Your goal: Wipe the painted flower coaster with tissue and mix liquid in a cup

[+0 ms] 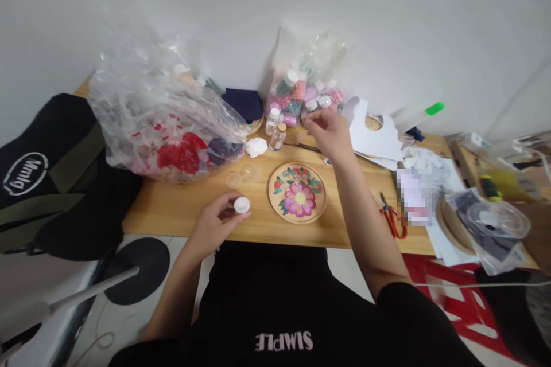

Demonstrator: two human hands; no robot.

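My left hand (219,219), near the table's front edge, is closed around a small bottle with a white cap (241,205); its body is mostly hidden. My right hand (329,131) reaches to the back, beside a clear bag of capped bottles (318,100). Its fingers are bent together, and whatever lies between them is hidden. Between my arms lies a round wooden disc (298,192) bearing a pink flower, green leaves and red shapes. Behind it stand a cork-topped glass bottle (278,136) and a white-capped clear bottle (272,121).
A large clear plastic bag (167,126) fills the back left. Crumpled white tissue (257,147) and small clear round dishes (233,180) lie left of the disc. Red-handled pliers (391,218), white paper (372,135) and a clear spool (497,221) are on the right.
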